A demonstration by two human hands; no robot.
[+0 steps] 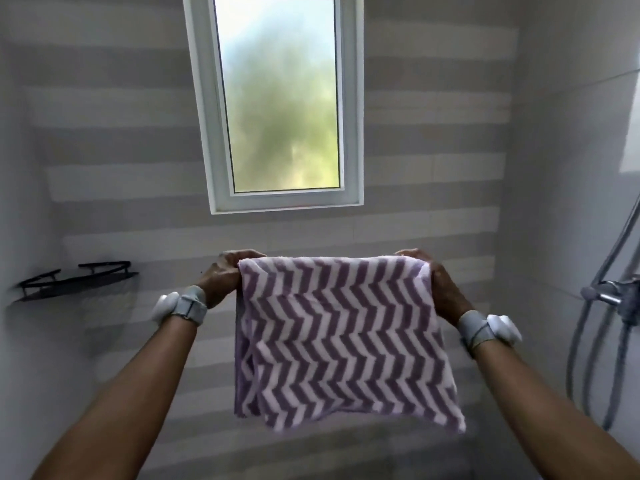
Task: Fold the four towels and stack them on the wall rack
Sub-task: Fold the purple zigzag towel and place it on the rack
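Pale grey banded tiles on the wall (104,133) fill my view, with a frosted window (277,98) set high in the middle. In front of it I have both arms up. My left hand (221,277) and right hand (434,285) each curl their fingers over a top corner of the towel (339,337) and pinch it. The purple-and-white zigzag cloth hangs in the air between them and touches nothing else.

I judge the hands are held apart at one level to pull the top edge straight, so the towel's own weight smooths the drop; no flat surface shows here to fold on. A second layer shows along the left side and the bottom hem (it looks doubled over already, though I would not swear to it). If so, this is mid-fold, with another halving to come.

A grey band with a white pod sits on each wrist, left (183,306) and right (488,329).

Further out, the black wall rack (74,280) is fixed in the corner to my left, lower than the hands and well apart from the towel. On the right are the chrome shower fitting (609,292) and its hose.
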